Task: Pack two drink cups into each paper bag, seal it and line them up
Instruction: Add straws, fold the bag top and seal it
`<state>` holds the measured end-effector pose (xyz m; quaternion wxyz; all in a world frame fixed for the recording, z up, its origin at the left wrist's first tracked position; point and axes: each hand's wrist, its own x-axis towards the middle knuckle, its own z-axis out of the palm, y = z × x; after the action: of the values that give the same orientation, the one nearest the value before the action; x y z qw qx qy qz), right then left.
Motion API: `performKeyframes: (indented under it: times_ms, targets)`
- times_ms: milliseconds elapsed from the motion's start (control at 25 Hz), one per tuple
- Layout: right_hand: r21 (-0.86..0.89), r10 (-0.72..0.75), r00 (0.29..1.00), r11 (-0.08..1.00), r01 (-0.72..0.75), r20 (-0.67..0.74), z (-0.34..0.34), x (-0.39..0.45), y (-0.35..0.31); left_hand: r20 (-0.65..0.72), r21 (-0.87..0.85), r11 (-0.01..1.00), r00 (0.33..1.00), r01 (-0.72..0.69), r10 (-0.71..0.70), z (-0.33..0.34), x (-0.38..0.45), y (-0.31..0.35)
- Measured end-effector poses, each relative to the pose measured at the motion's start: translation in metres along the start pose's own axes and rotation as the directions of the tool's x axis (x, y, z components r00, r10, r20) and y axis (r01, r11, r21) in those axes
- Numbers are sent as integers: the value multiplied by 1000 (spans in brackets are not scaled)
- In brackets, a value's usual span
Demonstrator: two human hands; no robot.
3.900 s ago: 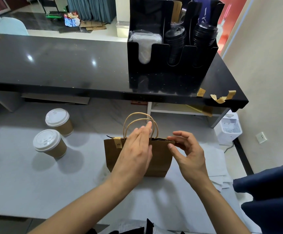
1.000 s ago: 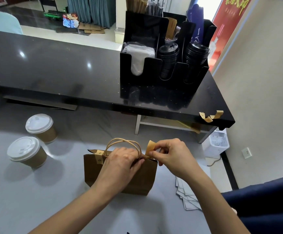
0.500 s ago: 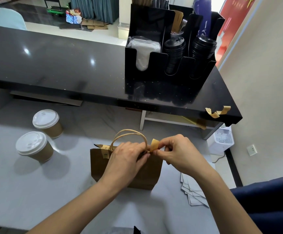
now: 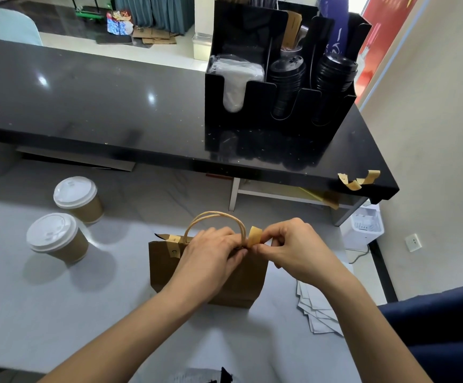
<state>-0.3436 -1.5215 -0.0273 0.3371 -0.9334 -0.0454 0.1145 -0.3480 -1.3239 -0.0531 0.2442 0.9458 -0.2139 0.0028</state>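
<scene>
A brown paper bag (image 4: 241, 283) with twisted paper handles stands upright on the grey table (image 4: 45, 313). One tan sticker (image 4: 172, 248) seals its top edge on the left. My left hand (image 4: 211, 258) pinches the bag's top edge together near the right handle base. My right hand (image 4: 291, 250) pinches a second tan sticker strip (image 4: 254, 236) against that same edge; the strip curls upward. Two brown drink cups with white lids, the near cup (image 4: 56, 239) and the far cup (image 4: 76, 199), stand to the left, apart from the bag.
A black counter (image 4: 114, 106) runs across behind the table, carrying a black organiser (image 4: 277, 128) with lids and napkins. Spare tan stickers (image 4: 359, 180) hang on the counter's right corner. White backing papers (image 4: 316, 310) lie right of the bag. A dark blue cloth (image 4: 446, 327) fills the right edge.
My right hand, empty 3.9 s ago, now holds a sticker strip at the bag's top edge. My left hand moved from the handles to pinching the bag top. Little changed in the last second.
</scene>
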Motion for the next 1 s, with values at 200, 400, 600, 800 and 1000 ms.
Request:
performKeyframes:
  times_ms: [200, 400, 600, 800, 1000]
  targets:
    - [66, -64, 998, 996, 64, -6, 2, -3, 9, 54, 19, 1000, 999, -8, 6, -3, 2, 1]
    - [198, -107, 990, 972, 125, -97, 9, -7, 14, 51, 24, 1000, 999, 5, -6, -3, 3, 1]
    - [187, -189, 960, 956, 228, -205, 15, -13, 18, 25, 8, 1000, 1000, 9, -9, -2, 2, 2]
    - [103, -182, 955, 972, 210, -235, 19, -19, 25, 25, 10, 1000, 1000, 19, -20, -2, 3, 3]
    - [-16, -263, 908, 962, 273, -325, 30, -21, 25, 71, -27, 999, 997, 19, -17, -4, 3, 0]
